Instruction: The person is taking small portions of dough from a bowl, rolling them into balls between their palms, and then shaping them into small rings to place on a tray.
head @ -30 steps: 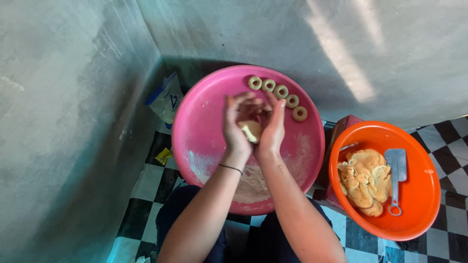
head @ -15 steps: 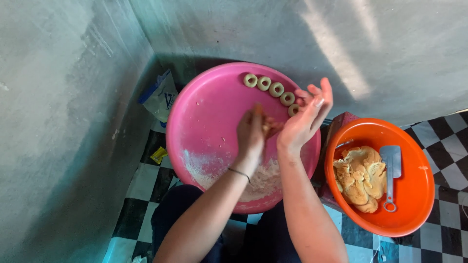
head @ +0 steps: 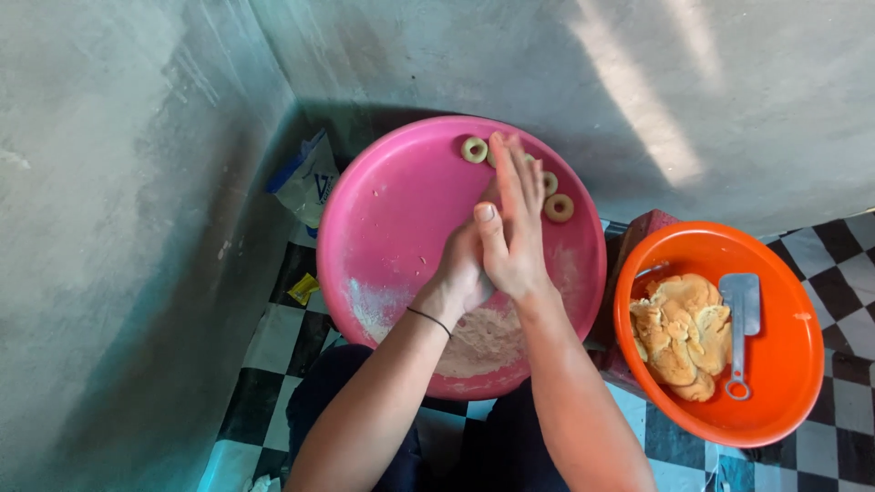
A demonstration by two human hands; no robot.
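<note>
Left hand point(head: 465, 269) and right hand point(head: 512, 228) flat together over the pink basin point(head: 383, 228), whatever lies between them hidden, grasp untellable.

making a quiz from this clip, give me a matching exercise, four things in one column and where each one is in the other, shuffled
Things:
1. dough rings
2. lump of dough
3. flour
4. blue and white bag

Places:
A. on the floor by the wall, left of the pink basin
B. along the far rim of the pink basin
C. in the orange bowl, beside a grey scraper
D. on the near part of the pink basin, below the two hands

Pairs: 1-B, 2-C, 3-D, 4-A
</note>
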